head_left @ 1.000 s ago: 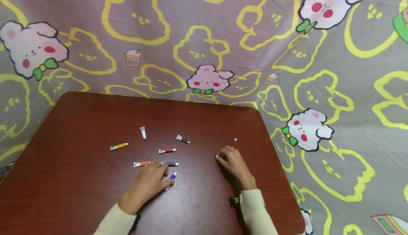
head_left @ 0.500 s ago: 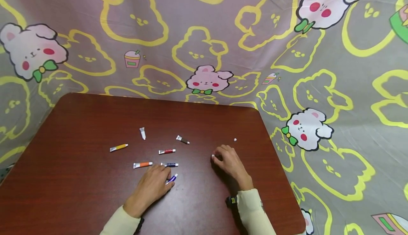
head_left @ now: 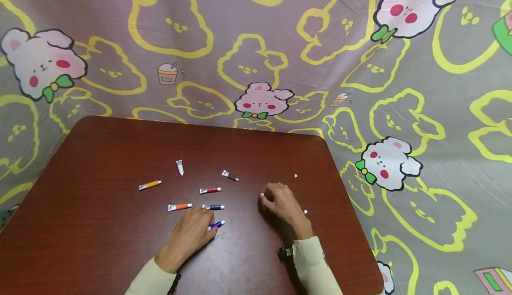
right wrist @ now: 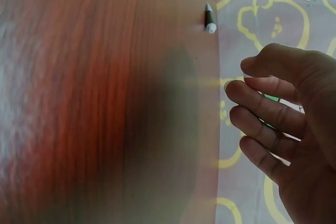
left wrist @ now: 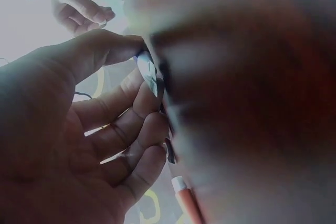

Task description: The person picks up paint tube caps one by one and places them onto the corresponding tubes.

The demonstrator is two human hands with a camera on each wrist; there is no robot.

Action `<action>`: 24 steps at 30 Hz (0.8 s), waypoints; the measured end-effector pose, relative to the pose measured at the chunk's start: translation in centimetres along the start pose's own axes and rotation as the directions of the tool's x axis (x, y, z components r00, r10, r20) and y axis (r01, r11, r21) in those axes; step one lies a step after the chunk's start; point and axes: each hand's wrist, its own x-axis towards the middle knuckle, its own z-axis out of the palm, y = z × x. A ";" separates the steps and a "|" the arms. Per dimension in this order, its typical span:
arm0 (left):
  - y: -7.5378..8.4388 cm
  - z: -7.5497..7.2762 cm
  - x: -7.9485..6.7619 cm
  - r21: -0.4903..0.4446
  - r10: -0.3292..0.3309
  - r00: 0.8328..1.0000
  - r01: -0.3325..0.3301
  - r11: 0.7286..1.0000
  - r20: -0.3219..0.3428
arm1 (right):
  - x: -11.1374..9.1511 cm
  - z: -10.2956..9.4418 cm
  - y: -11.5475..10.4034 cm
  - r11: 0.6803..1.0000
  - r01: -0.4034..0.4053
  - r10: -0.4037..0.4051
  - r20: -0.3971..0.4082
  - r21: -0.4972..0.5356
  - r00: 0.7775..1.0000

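Left hand (head_left: 188,235) has the purple tube (head_left: 216,225) pinched between thumb and fingers, so it's obviously the nearer one. Tube sits between 2 and 3 o'clock from the knuckles, white cap (head_left: 222,222) aimed at about 2, so its long axis runs roughly toward the right hand (head_left: 283,201), which is well apart. That hand looks to be pinching a tiny white bit (head_left: 262,194), though the right wrist view doesn't show it clearly. Blue tube (head_left: 216,207) lies at 12 from the purple one. Versus a second ago: purple's swung round from about 1 o'clock, right hand's shifted toward 9, and another white speck (head_left: 306,212) now shows beside it.
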 end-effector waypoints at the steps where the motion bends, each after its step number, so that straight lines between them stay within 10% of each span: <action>1: 0.0 -0.1 0.1 -0.001 0.006 1.000 -0.006 1.000 -0.003 | 0.0 0.0 -0.1 1.000 -0.003 0.003 -0.001 0.001 1.000; 24: -0.9 -2.4 3.2 -0.012 0.045 0.999 -0.045 0.999 -0.013 | 1.1 0.4 -3.2 0.999 0.020 -0.020 0.011 0.031 1.000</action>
